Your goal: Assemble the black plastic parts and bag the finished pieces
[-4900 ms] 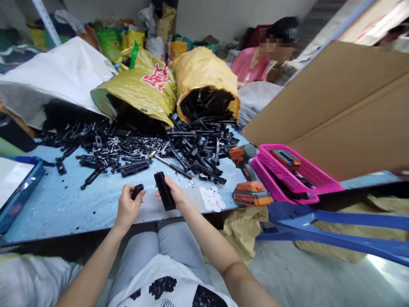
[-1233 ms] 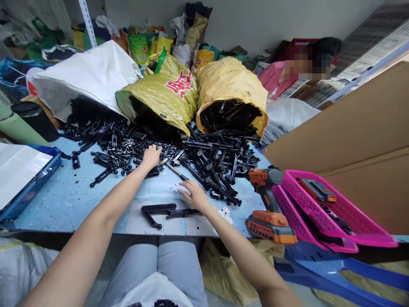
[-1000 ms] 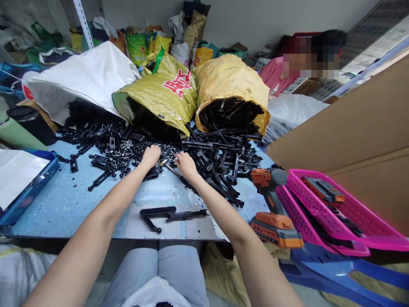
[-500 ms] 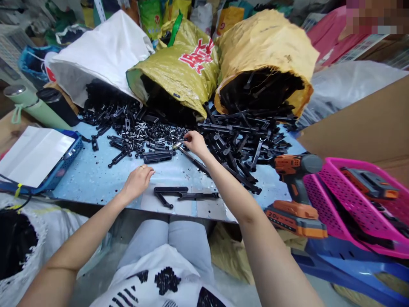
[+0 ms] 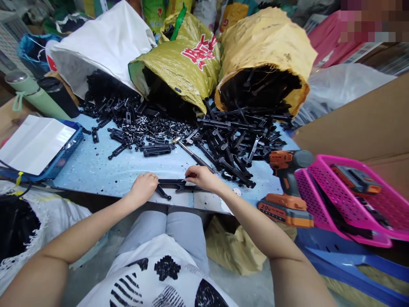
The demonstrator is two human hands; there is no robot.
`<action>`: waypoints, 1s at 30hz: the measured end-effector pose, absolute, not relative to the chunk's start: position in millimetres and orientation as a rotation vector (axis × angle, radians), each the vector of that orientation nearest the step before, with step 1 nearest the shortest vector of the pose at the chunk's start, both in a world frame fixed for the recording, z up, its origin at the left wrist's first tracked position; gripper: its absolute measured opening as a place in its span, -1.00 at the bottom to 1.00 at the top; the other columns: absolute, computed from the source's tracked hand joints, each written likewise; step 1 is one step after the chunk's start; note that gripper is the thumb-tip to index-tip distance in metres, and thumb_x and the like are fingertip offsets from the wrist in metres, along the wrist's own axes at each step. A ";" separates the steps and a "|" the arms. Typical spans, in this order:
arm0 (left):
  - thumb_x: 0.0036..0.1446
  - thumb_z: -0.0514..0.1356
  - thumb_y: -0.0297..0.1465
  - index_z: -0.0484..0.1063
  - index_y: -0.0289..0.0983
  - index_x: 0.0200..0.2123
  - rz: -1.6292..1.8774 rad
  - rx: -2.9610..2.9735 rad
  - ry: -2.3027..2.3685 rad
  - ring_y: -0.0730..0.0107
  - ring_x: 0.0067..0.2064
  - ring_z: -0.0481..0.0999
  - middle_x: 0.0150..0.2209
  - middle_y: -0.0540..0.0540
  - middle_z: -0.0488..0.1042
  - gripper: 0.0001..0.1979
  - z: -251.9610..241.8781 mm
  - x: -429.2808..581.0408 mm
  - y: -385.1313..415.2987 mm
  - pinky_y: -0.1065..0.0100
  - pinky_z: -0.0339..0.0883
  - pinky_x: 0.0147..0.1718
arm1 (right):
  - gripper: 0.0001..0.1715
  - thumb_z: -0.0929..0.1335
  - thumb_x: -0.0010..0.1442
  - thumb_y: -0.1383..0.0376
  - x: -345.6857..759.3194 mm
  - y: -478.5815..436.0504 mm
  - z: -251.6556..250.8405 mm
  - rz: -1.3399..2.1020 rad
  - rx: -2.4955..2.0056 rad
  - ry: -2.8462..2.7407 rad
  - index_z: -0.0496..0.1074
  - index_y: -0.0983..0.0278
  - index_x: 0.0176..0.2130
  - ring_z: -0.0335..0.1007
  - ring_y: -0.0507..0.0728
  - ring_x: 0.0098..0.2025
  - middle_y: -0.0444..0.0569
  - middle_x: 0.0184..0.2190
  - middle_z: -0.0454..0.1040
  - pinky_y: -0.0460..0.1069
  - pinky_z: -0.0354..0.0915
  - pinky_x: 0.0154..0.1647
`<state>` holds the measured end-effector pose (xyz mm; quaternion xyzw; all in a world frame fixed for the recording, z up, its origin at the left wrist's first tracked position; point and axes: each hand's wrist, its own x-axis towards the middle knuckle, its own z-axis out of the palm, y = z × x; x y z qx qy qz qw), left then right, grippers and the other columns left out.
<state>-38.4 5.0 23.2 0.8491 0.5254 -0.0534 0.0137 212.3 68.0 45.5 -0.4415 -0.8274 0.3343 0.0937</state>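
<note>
1. At the near edge of the counter (image 5: 99, 170), the left hand (image 5: 145, 187) is curled with its fingers down at the left end of a black jointed part (image 5: 171, 182); whether it grips the part cannot be told.
2. That part lies flat between the two hands, its short arm slanting back toward the edge and its long bar running rightward.
3. The right hand (image 5: 204, 177) is bent over the part's right half with its fingertips drawn together; what they pinch, if anything, is too small to tell.
4. To the right of that hand, a cordless drill (image 5: 290, 185) stands on its battery, just beside two pink baskets (image 5: 398, 200).
5. Beyond the hands, a hammer-like tool (image 5: 195, 157) lies aslant, its handle end near the right hand.
6. Farther back, small pins and links (image 5: 153, 128) are heaped to the left, long black bars (image 5: 233, 140) to the right.
7. Behind these heaps lean a white sack (image 5: 105, 47), a green-yellow sack (image 5: 175, 68) and an orange-yellow sack (image 5: 265, 47), their mouths facing the person.
</note>
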 end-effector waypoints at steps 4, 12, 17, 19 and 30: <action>0.29 -0.03 -0.37 0.33 -0.36 0.01 -0.075 2.589 1.696 0.19 -0.22 0.42 -0.29 -0.21 0.44 -0.69 2.7 -41.6 2.6 0.29 0.26 -0.34 | -0.93 0.35 0.10 0.43 203.8 66.5 53.7 0.762 -1.316 -2.700 0.45 0.33 -0.33 0.38 0.05 -0.31 -0.03 -0.33 0.49 -0.11 0.18 -0.27; 0.27 0.01 -0.32 0.31 -0.39 0.05 0.456 2.642 1.650 0.09 0.00 0.34 -0.06 -0.31 0.40 -0.63 -12.6 -28.6 -3.4 0.14 0.23 -0.08 | -0.88 0.30 0.11 0.49 187.6 67.3 62.9 0.493 -1.140 -3.099 0.44 0.35 -0.34 0.43 0.11 -0.24 0.05 -0.33 0.51 -0.10 0.15 -0.30; 0.25 0.03 -0.35 0.32 -0.34 0.05 0.543 2.717 1.499 0.08 0.09 0.32 0.01 -0.28 0.40 -0.66 -22.5 -5.7 -7.6 0.05 0.14 0.06 | -0.81 0.25 0.16 0.48 187.5 62.5 72.0 0.355 -1.201 -3.148 0.46 0.39 -0.28 0.46 0.13 -0.23 0.10 -0.31 0.52 -0.08 0.21 -0.26; 0.26 0.01 -0.34 0.33 -0.30 0.03 0.660 2.731 1.509 0.08 0.04 0.37 -0.02 -0.25 0.43 -0.68 -33.0 -7.3 -8.2 0.00 0.13 0.06 | -0.78 0.24 0.17 0.48 187.4 59.3 74.3 0.339 -1.178 -3.196 0.46 0.39 -0.28 0.46 0.13 -0.25 0.11 -0.32 0.53 -0.07 0.23 -0.28; 0.26 -0.07 -0.13 0.36 -0.30 -0.07 1.112 2.387 1.616 0.19 -0.13 0.52 -0.15 -0.18 0.51 -0.59 -85.7 -51.9 1.0 0.24 0.38 -0.16 | -0.81 0.30 0.22 0.27 211.3 41.8 23.7 0.460 -1.273 -2.641 0.44 0.31 -0.20 0.42 0.06 -0.20 0.01 -0.26 0.51 -0.10 0.25 -0.21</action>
